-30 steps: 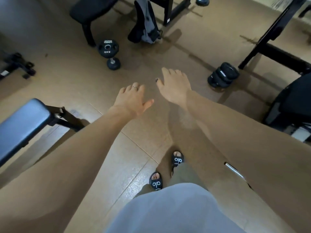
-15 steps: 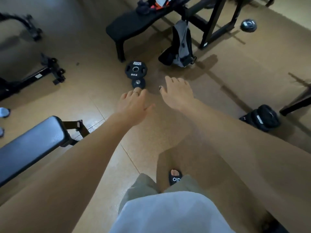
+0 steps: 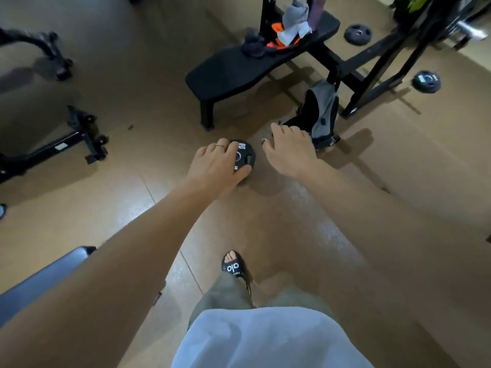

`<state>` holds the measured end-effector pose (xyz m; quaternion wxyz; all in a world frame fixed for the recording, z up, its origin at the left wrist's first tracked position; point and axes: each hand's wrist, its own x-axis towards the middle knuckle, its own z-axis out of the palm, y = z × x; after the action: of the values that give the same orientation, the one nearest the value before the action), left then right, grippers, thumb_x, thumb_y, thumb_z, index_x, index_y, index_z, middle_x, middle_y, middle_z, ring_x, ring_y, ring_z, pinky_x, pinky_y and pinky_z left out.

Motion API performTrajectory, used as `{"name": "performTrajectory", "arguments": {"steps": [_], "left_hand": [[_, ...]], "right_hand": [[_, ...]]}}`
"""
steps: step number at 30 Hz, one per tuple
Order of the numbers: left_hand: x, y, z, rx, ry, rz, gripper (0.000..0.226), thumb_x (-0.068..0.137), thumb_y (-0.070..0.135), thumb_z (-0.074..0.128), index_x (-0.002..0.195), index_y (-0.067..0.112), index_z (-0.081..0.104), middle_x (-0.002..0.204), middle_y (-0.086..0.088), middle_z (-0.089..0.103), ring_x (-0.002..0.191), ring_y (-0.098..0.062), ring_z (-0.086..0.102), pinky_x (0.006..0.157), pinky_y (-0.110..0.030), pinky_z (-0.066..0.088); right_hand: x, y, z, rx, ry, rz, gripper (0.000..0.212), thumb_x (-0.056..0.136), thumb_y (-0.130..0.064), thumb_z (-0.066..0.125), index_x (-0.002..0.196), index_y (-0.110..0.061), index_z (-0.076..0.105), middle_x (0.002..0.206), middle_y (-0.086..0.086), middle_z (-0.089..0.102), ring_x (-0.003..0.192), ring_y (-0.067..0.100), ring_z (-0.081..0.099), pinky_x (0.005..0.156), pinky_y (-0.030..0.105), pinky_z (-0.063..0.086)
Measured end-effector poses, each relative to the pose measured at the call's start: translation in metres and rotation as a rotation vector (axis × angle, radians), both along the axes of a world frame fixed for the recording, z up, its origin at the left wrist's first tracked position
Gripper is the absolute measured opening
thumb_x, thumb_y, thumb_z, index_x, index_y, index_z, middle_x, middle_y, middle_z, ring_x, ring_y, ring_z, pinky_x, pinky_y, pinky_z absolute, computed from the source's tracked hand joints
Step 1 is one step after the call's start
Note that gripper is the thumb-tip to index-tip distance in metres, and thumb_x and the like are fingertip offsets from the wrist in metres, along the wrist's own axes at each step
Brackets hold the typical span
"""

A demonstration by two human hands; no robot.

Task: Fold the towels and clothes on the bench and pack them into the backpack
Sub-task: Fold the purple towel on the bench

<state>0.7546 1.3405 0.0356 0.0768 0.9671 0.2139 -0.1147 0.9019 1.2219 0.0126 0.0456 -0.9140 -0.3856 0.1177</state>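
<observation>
You are closer to the work than you were a second ago — the black bench (image 3: 239,73) has slid from the top edge down into the upper middle of the frame, and its far end now shows. The pile of towels and clothes (image 3: 289,27) lies there at the upper right: grey cloth, an orange piece, a dark bundle, all loose and unfolded. The backpack (image 3: 321,112) stands on the floor just right of centre, leaning against the black rack frame (image 3: 377,62) beside the bench.

Both your arms stretch forward. Your left hand (image 3: 215,166) is spread, fingers apart and holding nothing; it overlaps the weight plate (image 3: 245,155) on the floor in the picture, but I cannot tell that it touches it. Your right hand (image 3: 289,150) is likewise open and empty, lined up in front of the backpack's lower edge.

So this is approach only — no folding has begun, and nothing is packed.
</observation>
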Motion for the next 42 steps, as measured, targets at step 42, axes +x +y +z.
{"name": "performTrajectory", "arguments": {"steps": [42], "left_hand": [[0.662,0.674,-0.147,-0.107,0.030,-0.292,0.069,0.104,0.057,0.037,0.155,0.012,0.030,0.153,-0.012,0.040,0.136,-0.032,0.045,0.111,-0.042,0.035]], "right_hand": [[0.617,0.636,-0.155,-0.050,0.063,-0.310,0.044,0.101,-0.038,0.041,0.131,-0.007,0.050,0.131,0.016,0.059,0.123,0.037,0.050,0.101,0.046,0.036]]}}
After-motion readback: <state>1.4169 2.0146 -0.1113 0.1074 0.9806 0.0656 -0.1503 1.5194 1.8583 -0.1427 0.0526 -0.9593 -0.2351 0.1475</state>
